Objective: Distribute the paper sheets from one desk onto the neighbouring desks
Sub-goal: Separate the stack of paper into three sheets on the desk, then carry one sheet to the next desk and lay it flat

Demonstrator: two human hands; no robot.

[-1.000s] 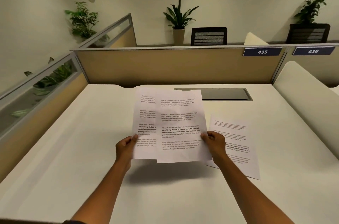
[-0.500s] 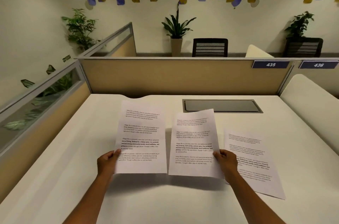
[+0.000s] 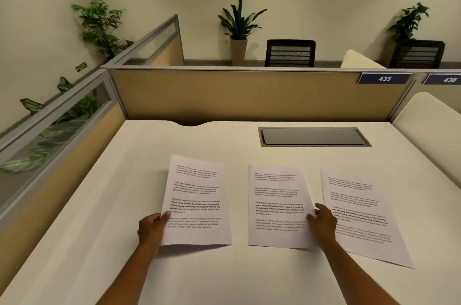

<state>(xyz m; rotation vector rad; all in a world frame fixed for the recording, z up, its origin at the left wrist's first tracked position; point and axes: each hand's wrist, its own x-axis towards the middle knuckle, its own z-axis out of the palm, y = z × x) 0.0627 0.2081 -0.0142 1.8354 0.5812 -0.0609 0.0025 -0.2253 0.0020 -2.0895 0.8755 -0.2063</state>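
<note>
Paper sheets, three of them, lie in a row on the bench (image 3: 74, 242), and the places below are given from the middle sheet (image 3: 277, 204). Nearest, the left hand (image 3: 151, 226) has its grip pinched on the lower left edge of the left sheet (image 3: 197, 202), thumb on top, and that sheet looks slightly raised and curved, so I judge it held, not laid. The right hand (image 3: 324, 221) rests at the right edge of the middle sheet, thumb on the paper; whether its grip pinches the edge or only presses it flat I cannot tell. Just right of the middle sheet the right sheet (image 3: 359, 212) lies flat and skewed, with no hand gripping it, the right hand partly over its left edge. The step in hand seems to be separating the sheets for handing out. To do it well, keep each pinch near the edge with the thumb flat, lift one sheet clear before moving it sideways, and avoid dragging it across a neighbour, since thin paper slides and creases easily. Beyond the middle sheet sits a dark cable hatch (image 3: 313, 137) in the bench, then the partition (image 3: 249, 95) with the label 435 (image 3: 384, 78); the neighbouring bench (image 3: 431, 125) lies right of it.
</note>
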